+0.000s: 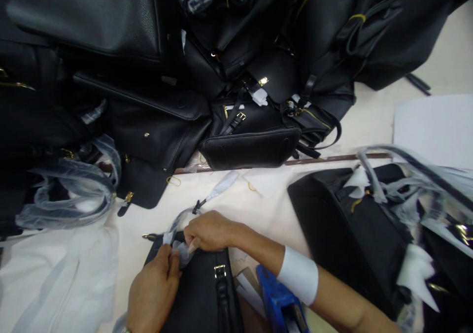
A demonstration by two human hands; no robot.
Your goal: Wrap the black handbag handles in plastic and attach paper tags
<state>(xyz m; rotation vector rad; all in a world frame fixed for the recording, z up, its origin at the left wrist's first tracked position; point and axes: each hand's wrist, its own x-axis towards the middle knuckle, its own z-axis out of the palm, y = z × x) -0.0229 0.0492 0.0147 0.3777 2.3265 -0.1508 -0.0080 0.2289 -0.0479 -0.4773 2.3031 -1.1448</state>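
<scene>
A black handbag point(195, 293) with a gold buckle point(219, 271) lies at the bottom centre, below both hands. Its handle point(180, 218), wrapped in clear plastic, rises from the top edge and has a black tie with a pale tag point(221, 184) at its far end. My left hand point(153, 286) is closed at the handle's base, its thumb and fingers pinching crumpled clear plastic wrap point(184, 254). From the other side my right hand point(210, 230) curls closed on the same wrap. Its fingertips are partly hidden behind the knuckles.
Many black bags point(254, 146) are piled across the back. Another bag point(340, 234) with wrapped handles lies at right. A blue tool-like object point(279, 298) sits under my right forearm. White sheets point(62, 279) lie at left, and a coil of wrapped straps point(74, 190) is above them.
</scene>
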